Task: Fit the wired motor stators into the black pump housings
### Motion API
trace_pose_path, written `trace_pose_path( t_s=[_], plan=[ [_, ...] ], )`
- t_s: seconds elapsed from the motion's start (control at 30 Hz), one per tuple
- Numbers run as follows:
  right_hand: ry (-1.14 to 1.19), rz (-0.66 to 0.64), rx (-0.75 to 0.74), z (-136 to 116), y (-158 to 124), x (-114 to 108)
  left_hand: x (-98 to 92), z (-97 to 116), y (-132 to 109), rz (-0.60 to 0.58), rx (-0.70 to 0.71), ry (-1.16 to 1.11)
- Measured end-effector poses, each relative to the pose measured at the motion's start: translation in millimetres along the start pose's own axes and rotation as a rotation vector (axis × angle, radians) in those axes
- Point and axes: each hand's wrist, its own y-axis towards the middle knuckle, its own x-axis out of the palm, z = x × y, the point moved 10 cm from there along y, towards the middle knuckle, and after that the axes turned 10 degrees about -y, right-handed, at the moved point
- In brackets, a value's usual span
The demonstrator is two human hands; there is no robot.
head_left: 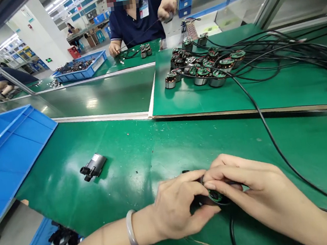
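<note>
On the green bench top (128, 151), at 5 o'clock of the view: round circuit-board assembly (216, 197), held by both left hand (179, 207) and right hand (249, 181) in a close, narrow pinch; long axis not discernible behind the grip. From there, between 9 and 10 o'clock, well apart: black twin-port housing (96, 164), nearer the left hand, aligned 8-to-2 o'clock.

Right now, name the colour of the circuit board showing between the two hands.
The circuit board is green, partly hidden; head view.
</note>
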Motion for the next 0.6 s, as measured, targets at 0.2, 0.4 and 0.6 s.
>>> trace_pose_path(
  t_s=[0.2, 0.4, 0.6],
  plan=[
    [-0.04, -0.025, -0.086, -8.3, 4.0, -6.3, -8.5, -1.9, 0.7, 0.104, -0.075, 0.028],
    [-0.167, -0.319, 0.004, 13.2, -2.7, -3.5, -5.3, 8.2, 0.6, 0.089, 0.001, 0.118],
    [-0.216, -0.453, 0.11, 30.7, -27.5, 12.5, 3.7, 11.7, 3.6, 0.02, 0.019, 0.157]
  ],
)
